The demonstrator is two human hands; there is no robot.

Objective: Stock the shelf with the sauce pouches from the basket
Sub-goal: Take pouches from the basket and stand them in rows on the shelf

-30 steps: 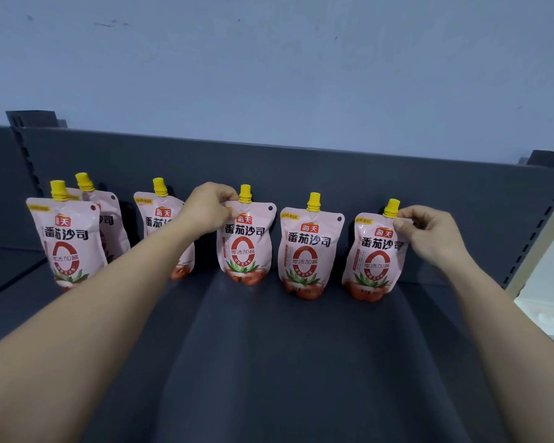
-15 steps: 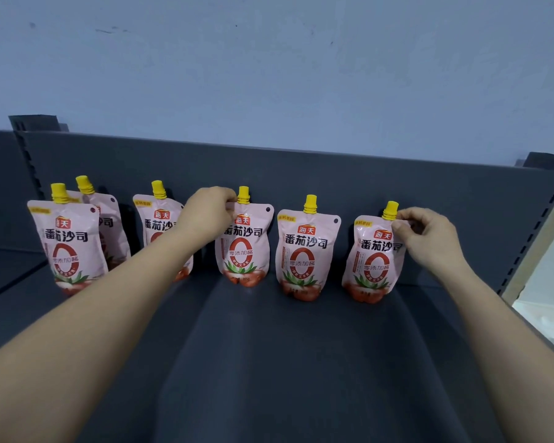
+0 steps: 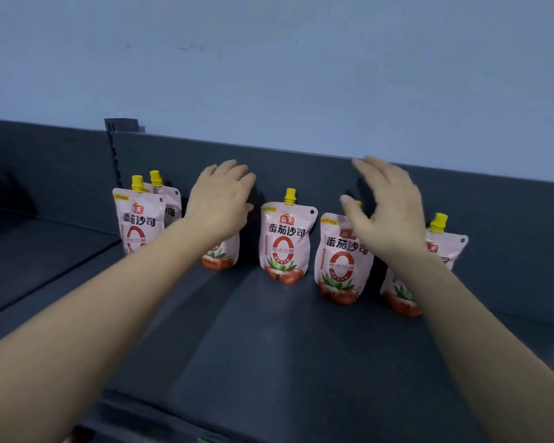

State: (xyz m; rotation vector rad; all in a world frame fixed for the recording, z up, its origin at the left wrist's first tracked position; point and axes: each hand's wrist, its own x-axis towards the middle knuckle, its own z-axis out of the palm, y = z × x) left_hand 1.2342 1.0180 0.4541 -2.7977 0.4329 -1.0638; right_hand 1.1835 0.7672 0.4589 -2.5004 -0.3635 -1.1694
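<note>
Six pouches, pink with yellow caps, stand upright along the back edge of the dark grey shelf (image 3: pixel 269 346), against its back panel (image 3: pixel 301 167). Counting from the shelf's left end, the first pouch (image 3: pixel 138 225) stands a little forward. The second pouch (image 3: pixel 171 203) is just behind it and half hidden. The third pouch (image 3: pixel 221 259) is mostly covered by my left hand (image 3: pixel 219 203). The fourth pouch (image 3: pixel 285 241) stands near the middle, with the fifth pouch (image 3: pixel 341 266) just beside it. The sixth pouch (image 3: pixel 451 247) is nearest the right end, partly behind my right forearm.

My left hand is loosely spread, fingers relaxed, holding nothing. It hovers in front of the third pouch's top, and I cannot tell whether it touches. My right hand (image 3: pixel 387 215) is spread too, thumb apart from the fingers, blurred and holding nothing. It is in front of the fifth pouch's cap, over the gap between the fifth and sixth. Above the panel is a pale blue wall (image 3: pixel 269 75).
</note>
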